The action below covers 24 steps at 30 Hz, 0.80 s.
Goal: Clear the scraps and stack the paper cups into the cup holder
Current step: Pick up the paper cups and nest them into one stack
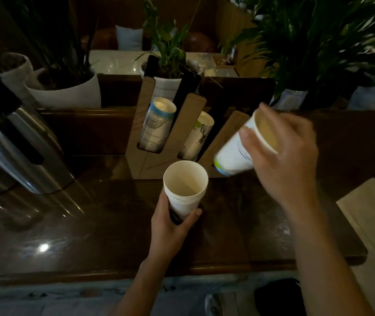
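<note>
My left hand (172,226) grips a nested stack of white paper cups (185,187), upright, just in front of the cardboard cup holder (190,117). My right hand (289,160) holds another white paper cup (239,153) tilted, its base pointing down towards the holder's right slot. The holder's left slot has a cup with a blue rim band (158,123). Its middle slot holds a cup with a green print (197,135).
A steel thermos jug (15,151) stands at the left on the dark glossy wooden counter (90,224). White plant pots (68,90) and leafy plants line the ledge behind the holder. The counter's front edge runs below my arms.
</note>
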Each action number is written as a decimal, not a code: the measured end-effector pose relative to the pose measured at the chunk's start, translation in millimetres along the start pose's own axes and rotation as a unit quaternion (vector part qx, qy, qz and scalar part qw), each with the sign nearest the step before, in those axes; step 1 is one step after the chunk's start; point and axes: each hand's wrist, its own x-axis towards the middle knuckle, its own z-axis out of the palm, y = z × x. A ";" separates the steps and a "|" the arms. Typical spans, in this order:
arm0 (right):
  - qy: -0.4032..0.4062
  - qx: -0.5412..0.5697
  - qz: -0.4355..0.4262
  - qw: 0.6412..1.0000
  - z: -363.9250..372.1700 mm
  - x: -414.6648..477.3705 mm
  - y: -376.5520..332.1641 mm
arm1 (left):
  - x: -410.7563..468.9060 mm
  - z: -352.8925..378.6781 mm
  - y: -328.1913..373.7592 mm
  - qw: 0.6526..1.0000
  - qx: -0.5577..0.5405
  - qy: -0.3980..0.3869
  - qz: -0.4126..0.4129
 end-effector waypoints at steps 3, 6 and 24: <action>0.029 0.045 -0.116 0.992 -0.2 -2.1 -40.2 | -0.1 1.4 -0.5 1.000 0.005 0.012 -0.002; -0.092 0.040 -0.128 0.987 24.7 -12.4 -58.5 | -0.4 1.4 -2.5 1.000 0.004 0.010 0.004; -0.412 0.003 -0.001 0.911 57.1 -22.4 -17.8 | 9.8 -33.7 17.4 0.979 0.181 -0.015 0.097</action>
